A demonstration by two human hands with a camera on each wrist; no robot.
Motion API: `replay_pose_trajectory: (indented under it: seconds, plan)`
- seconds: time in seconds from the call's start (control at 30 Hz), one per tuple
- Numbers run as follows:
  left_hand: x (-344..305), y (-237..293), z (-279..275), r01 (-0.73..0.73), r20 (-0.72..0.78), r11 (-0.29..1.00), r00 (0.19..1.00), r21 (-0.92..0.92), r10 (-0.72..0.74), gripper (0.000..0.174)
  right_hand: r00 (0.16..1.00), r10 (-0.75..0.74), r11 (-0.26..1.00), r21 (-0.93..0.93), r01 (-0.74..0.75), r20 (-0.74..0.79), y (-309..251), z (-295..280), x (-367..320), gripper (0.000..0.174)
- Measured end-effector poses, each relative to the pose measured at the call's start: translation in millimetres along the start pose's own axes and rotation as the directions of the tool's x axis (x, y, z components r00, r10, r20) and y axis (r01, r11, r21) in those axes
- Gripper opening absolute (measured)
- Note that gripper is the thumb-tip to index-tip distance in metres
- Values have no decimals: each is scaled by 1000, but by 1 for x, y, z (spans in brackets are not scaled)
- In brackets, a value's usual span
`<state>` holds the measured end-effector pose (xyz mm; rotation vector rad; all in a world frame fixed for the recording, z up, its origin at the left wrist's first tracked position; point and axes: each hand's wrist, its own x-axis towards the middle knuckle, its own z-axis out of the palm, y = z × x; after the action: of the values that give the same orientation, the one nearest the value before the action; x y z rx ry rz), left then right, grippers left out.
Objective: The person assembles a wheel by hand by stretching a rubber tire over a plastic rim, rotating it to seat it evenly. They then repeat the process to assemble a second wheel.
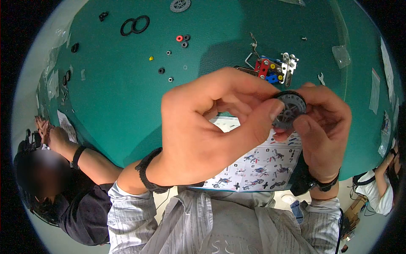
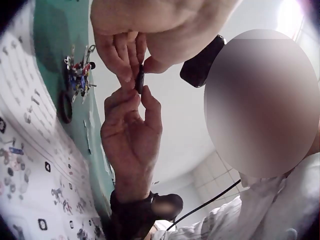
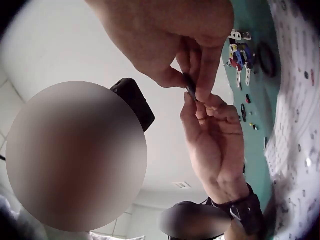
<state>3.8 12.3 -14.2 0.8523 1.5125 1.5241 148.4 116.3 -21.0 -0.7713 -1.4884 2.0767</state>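
Note:
Both hands hold a small grey spoked toy wheel (image 1: 290,111) up in front of the chest. A black rubber tyre (image 1: 301,97) shows along the wheel's upper and right edge. My left hand (image 1: 207,131) pinches the wheel from the left, thumb across its face. From the other side, my right hand (image 1: 326,131) grips its right edge between thumb and fingers. Edge-on in the left wrist view, the wheel (image 2: 140,80) is a thin dark disc between the fingertips. Beyond the hands lies a partly built metal model (image 1: 272,70) with red, blue and silver parts.
Under the hands lies a printed instruction sheet (image 1: 262,169). Two black tyres (image 1: 135,25), another grey wheel (image 1: 180,5) and several small parts are spread over the green table (image 1: 118,101). A small wrench (image 1: 321,78) lies at right. Another person's arm (image 1: 93,163) rests at the left edge.

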Motion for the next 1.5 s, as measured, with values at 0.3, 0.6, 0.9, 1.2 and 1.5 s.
replay_pose_trajectory:
  seconds: [0.3, 0.6, 0.9, 1.2, 1.5]
  plan:
    - [2, -4, -1, 16, 53, 999, 999, -51, -13, 17, 1000, -19, 1000, -16, 19, -5, 2, -4, -1, 22]
    - [3, -1, -3, 51, 78, 997, 996, -54, -47, 19, 999, -32, 999, -16, 32, 12, 2, -5, 1, 23]
    - [5, 0, -5, 134, 107, 982, 987, -135, -120, 17, 999, -33, 999, -41, 33, 6, 1, -5, 2, 22]
    - [6, -2, -4, 71, 102, 991, 993, -118, -59, 15, 999, -32, 999, -34, 31, -31, 1, -2, 2, 24]
    - [5, -5, -4, 35, 100, 992, 995, -119, -23, 18, 999, -53, 995, -81, 54, 8, 0, -6, 1, 26]
